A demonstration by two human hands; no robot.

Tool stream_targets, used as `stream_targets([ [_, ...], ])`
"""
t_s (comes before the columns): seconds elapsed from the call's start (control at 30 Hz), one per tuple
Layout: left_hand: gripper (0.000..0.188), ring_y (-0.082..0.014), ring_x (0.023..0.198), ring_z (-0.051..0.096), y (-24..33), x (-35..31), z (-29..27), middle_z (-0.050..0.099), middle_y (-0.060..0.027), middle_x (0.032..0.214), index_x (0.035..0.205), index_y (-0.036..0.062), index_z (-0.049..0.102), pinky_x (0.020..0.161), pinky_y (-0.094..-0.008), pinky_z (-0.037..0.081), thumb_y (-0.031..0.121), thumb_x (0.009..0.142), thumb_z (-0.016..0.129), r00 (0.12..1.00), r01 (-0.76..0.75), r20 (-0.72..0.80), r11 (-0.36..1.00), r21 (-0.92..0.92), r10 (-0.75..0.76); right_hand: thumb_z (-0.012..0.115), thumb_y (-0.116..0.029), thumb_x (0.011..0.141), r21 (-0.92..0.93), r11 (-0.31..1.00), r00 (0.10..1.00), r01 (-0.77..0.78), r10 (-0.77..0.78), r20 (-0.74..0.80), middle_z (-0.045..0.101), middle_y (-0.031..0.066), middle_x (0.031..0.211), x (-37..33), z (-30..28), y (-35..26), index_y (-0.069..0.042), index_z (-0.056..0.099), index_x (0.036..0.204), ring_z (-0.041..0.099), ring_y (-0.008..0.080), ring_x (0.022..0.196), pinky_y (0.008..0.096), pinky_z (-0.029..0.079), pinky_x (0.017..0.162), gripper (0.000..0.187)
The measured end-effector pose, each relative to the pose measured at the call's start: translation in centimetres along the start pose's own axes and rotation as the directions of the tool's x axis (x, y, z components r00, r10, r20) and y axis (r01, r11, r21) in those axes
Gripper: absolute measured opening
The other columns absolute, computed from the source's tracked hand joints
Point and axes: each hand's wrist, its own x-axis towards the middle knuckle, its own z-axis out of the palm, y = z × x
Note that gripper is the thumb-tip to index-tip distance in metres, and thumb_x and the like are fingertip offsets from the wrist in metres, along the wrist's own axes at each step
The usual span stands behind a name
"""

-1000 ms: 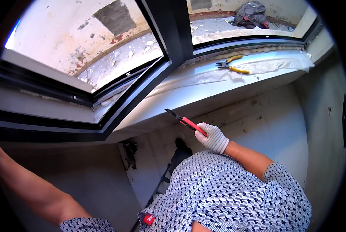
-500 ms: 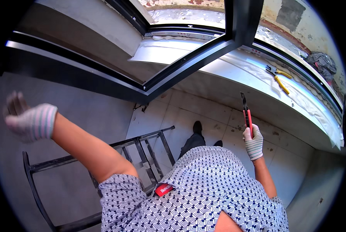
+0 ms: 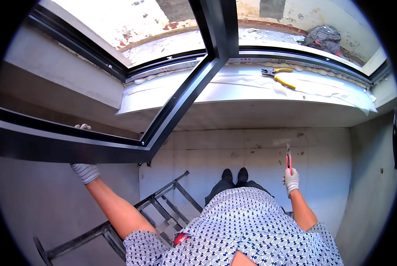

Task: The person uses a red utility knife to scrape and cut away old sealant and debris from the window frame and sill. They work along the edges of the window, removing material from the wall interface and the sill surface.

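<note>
My left hand (image 3: 84, 172), in a striped knit glove, reaches behind the bottom rail of the dark open window sash (image 3: 114, 153). Its fingertips show above the rail and the cuff below, so the hand is wrapped round it; the palm is hidden. On the right, my gloved right hand (image 3: 291, 181) is closed round a red utility knife (image 3: 289, 162). The knife's blade is out and points away from me, over the floor. Yellow-handled pliers (image 3: 282, 79) lie on the sill, far from both hands.
The white window sill (image 3: 247, 91) has loose plastic film on it. A black metal step frame (image 3: 156, 206) stands at my left, close to my legs. Outside lies a dark crumpled bag (image 3: 324, 39). Bare grey walls flank the tiled floor (image 3: 269, 166).
My left hand has gone from raised in free air to hold the sash's bottom rail. My view has swung right, and my feet now stand side by side. The knife stays in my right hand.
</note>
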Motion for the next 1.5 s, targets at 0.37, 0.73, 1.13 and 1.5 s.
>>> stream_targets([
  [0.37,0.038,-0.0249,0.102,0.059,-2.0,-3.1,2.2,0.061,-0.0152,0.103,0.12,-0.002,0.057,0.105,-0.0403,0.045,0.031,0.104,0.048,0.971,0.064,0.238,0.973,-0.222,-0.009,0.053,-0.029,0.103,0.028,0.96,0.957,-0.279,0.281,-0.073,0.058,0.005,0.068,-6.2,-2.5,10.5,-0.006,0.058,0.107,0.057,0.0158,0.048,0.0324,0.047,0.04,0.024],
  [0.73,0.023,-0.0139,0.098,0.046,-4.4,-19.5,14.6,0.047,-0.005,0.094,0.098,0.009,0.043,0.101,-0.033,0.038,0.031,0.102,0.047,0.927,-0.039,0.375,0.989,0.143,-0.018,0.057,-0.03,0.101,0.031,0.998,0.998,-0.048,0.047,0.03,0.06,0.0045,0.067,-1.7,-4.3,5.0,-0.005,0.061,0.105,0.059,0.0156,0.05,0.0338,0.049,0.045,0.025],
  [1.13,0.078,-0.0116,0.098,0.054,-10.8,-32.7,36.3,0.059,-0.0001,0.112,0.13,0.0065,0.056,0.087,-0.0295,0.044,0.071,0.087,0.068,0.89,0.055,0.448,0.996,0.071,-0.081,0.054,-0.028,0.103,0.126,0.992,0.999,-0.005,-0.001,0.044,0.062,0.0053,0.071,-0.9,-11.4,10.1,-0.005,0.059,0.109,0.057,0.0142,0.049,0.0322,0.049,0.044,0.024],
  [1.5,0.03,-0.0096,0.089,0.053,-16.4,-30.5,59.3,0.06,-0.001,0.102,0.122,0.004,0.053,0.084,-0.026,0.047,0.019,0.101,0.068,0.632,-0.015,0.772,0.995,0.096,-0.065,0.057,-0.027,0.101,0.256,0.959,0.968,-0.118,0.169,-0.188,0.056,0.0024,0.061,-4.9,-18.6,18.8,-0.005,0.061,0.096,0.057,0.0153,0.046,0.0337,0.047,0.043,0.024],
])
